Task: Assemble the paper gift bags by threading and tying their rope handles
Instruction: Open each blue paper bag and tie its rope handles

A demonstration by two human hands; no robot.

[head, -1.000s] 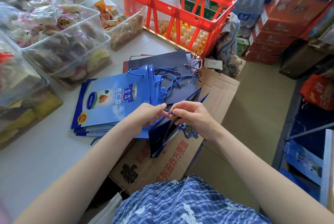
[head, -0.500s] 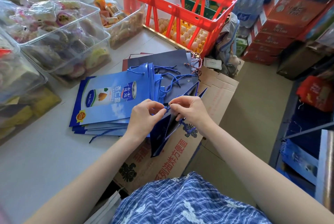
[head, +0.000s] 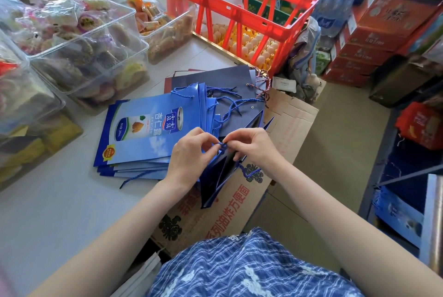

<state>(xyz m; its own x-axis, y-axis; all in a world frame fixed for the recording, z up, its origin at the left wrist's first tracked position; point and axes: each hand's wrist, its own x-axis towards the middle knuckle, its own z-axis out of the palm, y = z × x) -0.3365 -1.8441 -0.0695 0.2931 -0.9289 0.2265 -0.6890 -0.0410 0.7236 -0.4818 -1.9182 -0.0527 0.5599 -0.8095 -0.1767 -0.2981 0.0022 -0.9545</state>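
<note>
Both hands pinched the blue rope point(head: 221, 145) at the top edge of the dark blue paper bag point(head: 221, 176), held over the cardboard box point(head: 282, 133). The left hand point(head: 189, 152) and right hand point(head: 251, 144) met there. The rope looked soft and floppy, the paper light and easy to crease, so holding near the hole seemed best.

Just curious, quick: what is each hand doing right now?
Left hand: pinches the blue rope.
Right hand: pinches the same rope at the dark blue bag.
</note>
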